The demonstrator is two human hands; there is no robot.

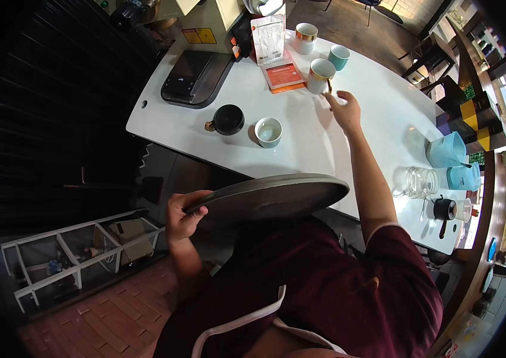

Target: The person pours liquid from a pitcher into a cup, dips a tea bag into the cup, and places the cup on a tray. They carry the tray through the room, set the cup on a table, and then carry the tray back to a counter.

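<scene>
My left hand (186, 218) grips the edge of a dark round tray (265, 200), thumb on the side facing me, and the tray is tilted up in front of my body. Across the white table, my right hand (346, 112) reaches out with its fingers apart. Its fingertips are right by the handle and base of a white mug with a gold-brown band (320, 82). Just behind that mug stands a small teal cup (339, 58). A similar banded mug (305, 42) is farther back.
A black cup (229, 120) and a small pale cup (268, 132) stand nearer me on the table (307, 152). Behind them are a black scale (196, 77), an orange packet (284, 74) and a white pouch (269, 40). Blue pitchers (446, 150) and glass jars (420, 181) stand right.
</scene>
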